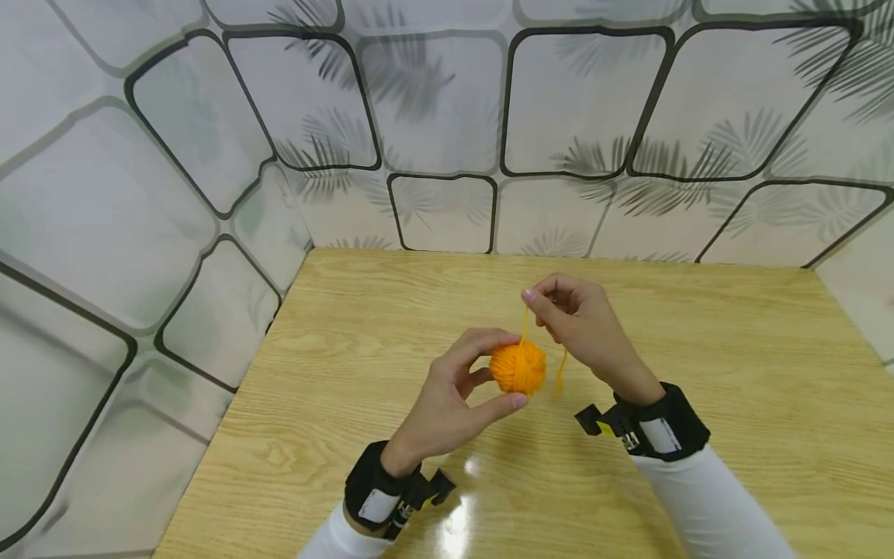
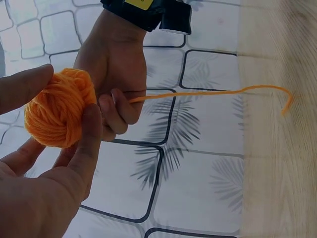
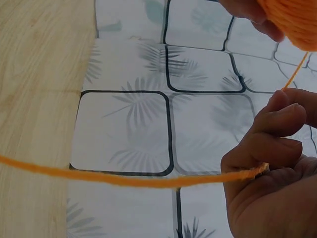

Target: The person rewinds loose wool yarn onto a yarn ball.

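Note:
A small ball of orange yarn (image 1: 518,368) is held above the table by my left hand (image 1: 457,392), thumb below and fingers above it. To its upper right, my right hand (image 1: 576,322) pinches the strand (image 1: 525,322) that rises taut from the ball. The yarn's loose end (image 1: 561,373) hangs out of the right palm. In the left wrist view the wound yarn ball (image 2: 59,109) sits between thumb and fingers. The right wrist view shows the right hand's curled fingers (image 3: 277,129) with the tail (image 3: 124,179) trailing out of them.
Beneath both hands is a light wooden table (image 1: 754,373). A patterned wall (image 1: 440,101) with leaf prints stands along its back and left sides. Each wrist wears a black band (image 1: 663,423) with a small camera.

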